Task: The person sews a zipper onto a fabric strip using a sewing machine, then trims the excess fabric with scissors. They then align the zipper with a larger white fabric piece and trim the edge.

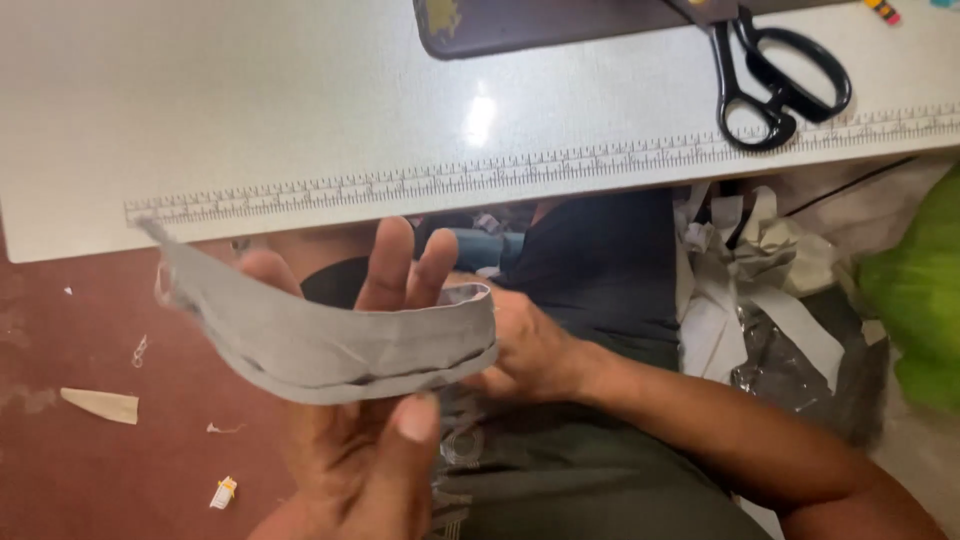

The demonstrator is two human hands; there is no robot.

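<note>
**Two hands hold a grey fabric strip below the table edge**

The left hand (pixel 365 440) is open, palm up, with the fingers spread behind a grey fabric strip (pixel 330 335); the thumb presses the lower edge of the strip against the palm, so it grips the strip lightly. The right hand (pixel 525 350) pinches the right end of the same strip, with the forearm coming in from the lower right. The strip is held in the air over the person's lap, just below the edge of the white table (pixel 200 120), and its left tip hangs free. This free tip could droop or fold, because nothing supports it, and the strip could slip if the thumb loosens. On the table lie black scissors (pixel 780 80) and a dark phone (pixel 540 25). Fabric scraps (pixel 750 270) are piled at the right.
</note>
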